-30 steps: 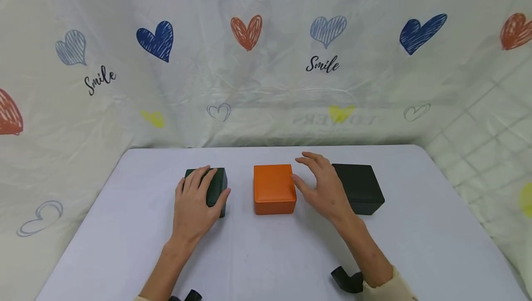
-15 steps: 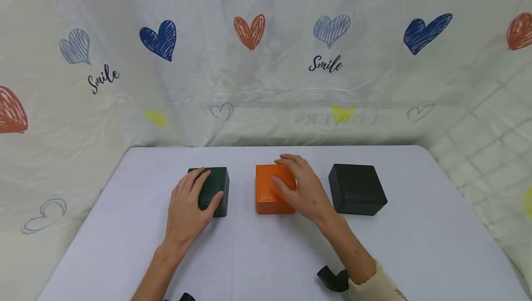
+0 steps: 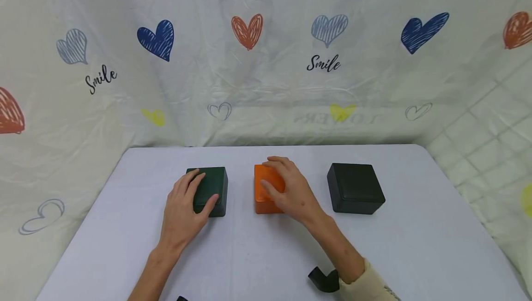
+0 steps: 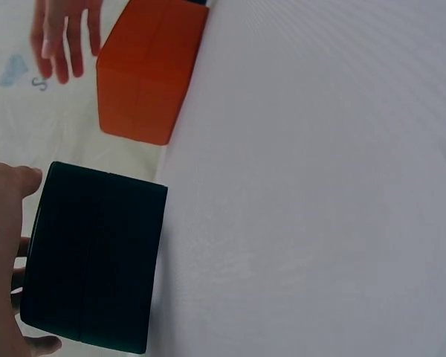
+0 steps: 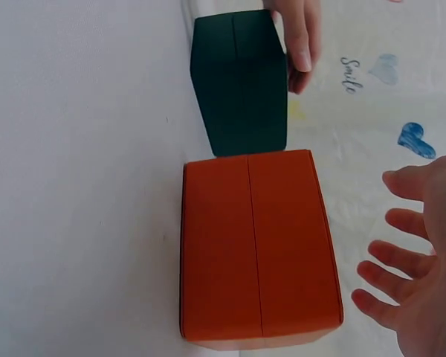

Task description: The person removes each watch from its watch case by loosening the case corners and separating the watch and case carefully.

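Observation:
On the left of the table stands a dark green box point(image 3: 216, 185) with a lid seam, shut. My left hand point(image 3: 183, 213) is over its left part, fingers spread and relaxed; the left wrist view shows the hand along the box top, and whether it touches I cannot tell. In the middle is an orange box point(image 3: 263, 205), shut, partly hidden by my right hand point(image 3: 295, 195). The right wrist view shows that hand's loosely bent fingers point(image 5: 394, 256) above the orange box, with a gap between. Neither hand holds anything.
A black box point(image 3: 356, 186) stands on the right of the white table point(image 3: 257, 255). Behind the table hangs a pale curtain point(image 3: 282, 84) printed with hearts. A black wrist-camera mount point(image 3: 324, 280) hangs below the right wrist.
My right hand has moved left, from between the orange and black boxes to over the orange box. The left hand has drawn slightly back and left, uncovering more of the green box.

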The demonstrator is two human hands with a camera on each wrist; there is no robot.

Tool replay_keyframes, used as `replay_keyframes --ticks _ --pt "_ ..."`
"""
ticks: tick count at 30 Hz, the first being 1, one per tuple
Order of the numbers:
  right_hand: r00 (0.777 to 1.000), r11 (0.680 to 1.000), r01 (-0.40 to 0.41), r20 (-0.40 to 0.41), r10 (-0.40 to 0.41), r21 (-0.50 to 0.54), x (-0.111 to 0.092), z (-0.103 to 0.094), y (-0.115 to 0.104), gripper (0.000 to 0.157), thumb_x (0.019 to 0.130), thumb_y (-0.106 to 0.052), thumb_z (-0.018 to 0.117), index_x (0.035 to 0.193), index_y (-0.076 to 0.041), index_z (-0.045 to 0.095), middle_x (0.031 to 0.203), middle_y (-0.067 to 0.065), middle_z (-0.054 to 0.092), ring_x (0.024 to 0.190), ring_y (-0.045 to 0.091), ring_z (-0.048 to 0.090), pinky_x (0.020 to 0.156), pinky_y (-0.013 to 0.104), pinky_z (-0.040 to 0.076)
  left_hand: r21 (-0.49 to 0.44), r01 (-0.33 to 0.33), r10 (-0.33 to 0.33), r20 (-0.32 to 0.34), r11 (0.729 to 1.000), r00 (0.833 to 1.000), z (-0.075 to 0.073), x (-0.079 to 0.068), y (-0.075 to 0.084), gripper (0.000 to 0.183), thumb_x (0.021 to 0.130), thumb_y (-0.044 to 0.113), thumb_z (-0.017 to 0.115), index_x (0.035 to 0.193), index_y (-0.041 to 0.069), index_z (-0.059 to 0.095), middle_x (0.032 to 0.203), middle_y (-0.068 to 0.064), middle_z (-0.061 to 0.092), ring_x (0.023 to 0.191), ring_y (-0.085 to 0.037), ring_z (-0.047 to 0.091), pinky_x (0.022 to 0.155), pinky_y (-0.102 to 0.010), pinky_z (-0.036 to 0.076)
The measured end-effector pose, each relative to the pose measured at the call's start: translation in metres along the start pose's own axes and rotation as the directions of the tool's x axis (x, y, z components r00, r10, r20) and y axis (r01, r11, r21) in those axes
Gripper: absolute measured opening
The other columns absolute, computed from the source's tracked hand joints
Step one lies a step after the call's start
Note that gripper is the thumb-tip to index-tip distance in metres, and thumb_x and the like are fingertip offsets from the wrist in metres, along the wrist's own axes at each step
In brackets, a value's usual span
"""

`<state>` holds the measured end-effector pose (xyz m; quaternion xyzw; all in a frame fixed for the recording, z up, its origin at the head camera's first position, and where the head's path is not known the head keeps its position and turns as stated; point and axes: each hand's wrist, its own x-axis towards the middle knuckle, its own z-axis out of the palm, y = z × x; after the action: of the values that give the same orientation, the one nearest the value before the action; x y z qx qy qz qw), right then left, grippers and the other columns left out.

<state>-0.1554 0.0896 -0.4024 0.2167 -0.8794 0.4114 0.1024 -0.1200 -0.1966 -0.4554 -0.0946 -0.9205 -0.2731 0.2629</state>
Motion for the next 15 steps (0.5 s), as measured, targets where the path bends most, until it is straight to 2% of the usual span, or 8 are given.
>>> replay_keyframes --ticks 10,15 --pt "1.0 1.0 0.001 0.025 -0.002 0.023 0.002 0.008 -0.008 0.042 0.098 -0.025 0.073 0.137 -0.014 0.065 0.148 0.0 0.057 0.14 0.025 0.055 0.117 0.048 0.048 -0.031 0.041 -0.04 0.016 0.999 0.999 -0.003 -0.003 -0.005 0.061 0.094 0.035 0.077 0.145 0.007 0.058 0.155 -0.012 0.052 0.145 -0.034 0.044 0.114 -0.059 0.039" --pt "0.999 0.999 -0.004 0.034 0.003 0.035 0.003 0.012 -0.013 0.042 0.097 -0.028 0.074 0.137 -0.018 0.065 0.148 -0.003 0.057 0.14 0.021 0.054 0.115 0.043 0.05 -0.043 0.064 -0.063 0.026 0.997 0.998 -0.005 -0.003 -0.005 0.061 0.096 0.036 0.075 0.147 0.008 0.056 0.159 -0.012 0.047 0.148 -0.033 0.041 0.115 -0.059 0.04"
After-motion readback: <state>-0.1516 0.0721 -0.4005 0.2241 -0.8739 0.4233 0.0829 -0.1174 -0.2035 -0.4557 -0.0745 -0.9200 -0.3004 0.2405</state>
